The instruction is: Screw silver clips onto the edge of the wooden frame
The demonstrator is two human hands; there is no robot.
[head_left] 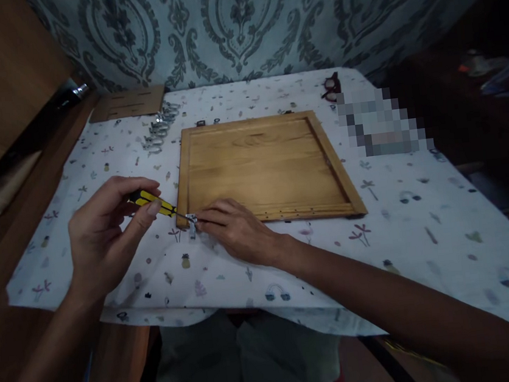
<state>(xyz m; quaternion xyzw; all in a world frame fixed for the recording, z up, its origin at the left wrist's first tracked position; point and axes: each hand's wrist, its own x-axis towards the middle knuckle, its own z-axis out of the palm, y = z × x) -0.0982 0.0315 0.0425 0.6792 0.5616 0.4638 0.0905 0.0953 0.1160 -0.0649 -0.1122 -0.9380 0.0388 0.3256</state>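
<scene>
My left hand [107, 232] is closed round the yellow and black handle of a small screwdriver [157, 204]. The screwdriver points down and right, its tip meeting a small metal hinge [191, 224]. This hinge sits at the near left corner of a shallow wooden panel with a raised frame [256, 166], partly overhanging its edge. Fingers pressed together, my right hand [238, 229] holds the hinge from the right and rests over the panel's near edge. My fingertips hide part of the hinge, and any screw under the screwdriver's tip is too small to make out.
Several metal hinges [160, 128] lie in a row left of the panel, near a flat brown cardboard piece [127, 103]. Dark red scissors [331, 87] lie at the back right, beside a blurred-out item [382, 124]. A patterned cloth [426, 245] covers the table.
</scene>
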